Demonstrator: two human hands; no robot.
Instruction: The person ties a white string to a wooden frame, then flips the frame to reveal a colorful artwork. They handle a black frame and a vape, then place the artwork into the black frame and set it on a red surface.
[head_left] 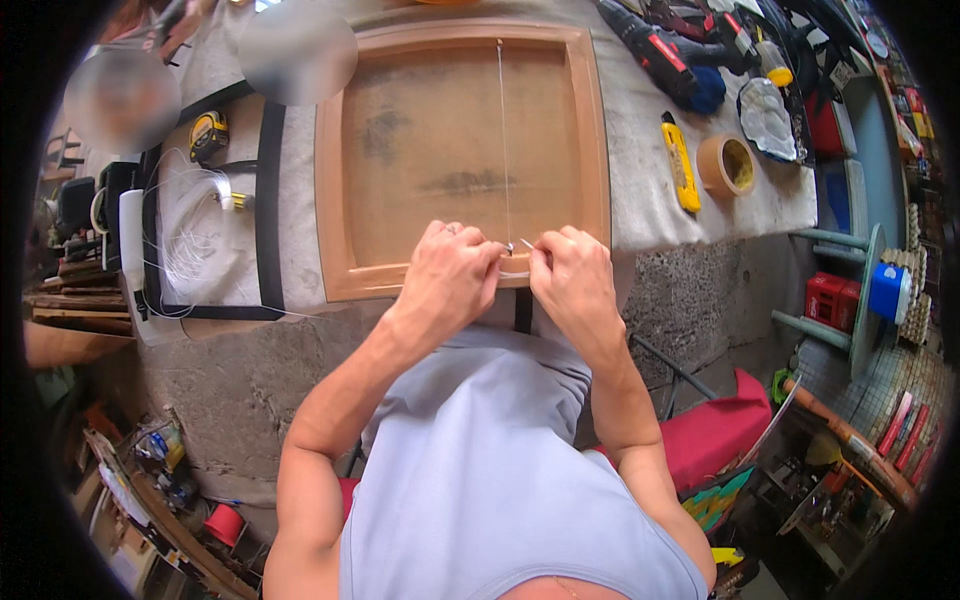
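Observation:
A picture frame (332, 200) lies back side up on the table, its edges covered with brown tape. A thin white cord (503, 140) runs from a fixing on the far rail to a small metal fastener (510, 247) on the near rail. My left hand (450, 270) is closed beside that fastener, thumb and fingers pinching the cord. On the other side my right hand (572, 275) is closed too, gripping a short white end of cord that sticks out from its fingertips. The fingers partly hide the near rail.
A dark empty frame (268, 210) lies left, with loose clear line (195, 245) and a tape measure (208, 136). To the right are a yellow utility knife (680, 165), a tape roll (727, 166) and a power drill (655, 55). Other people stand at the far left.

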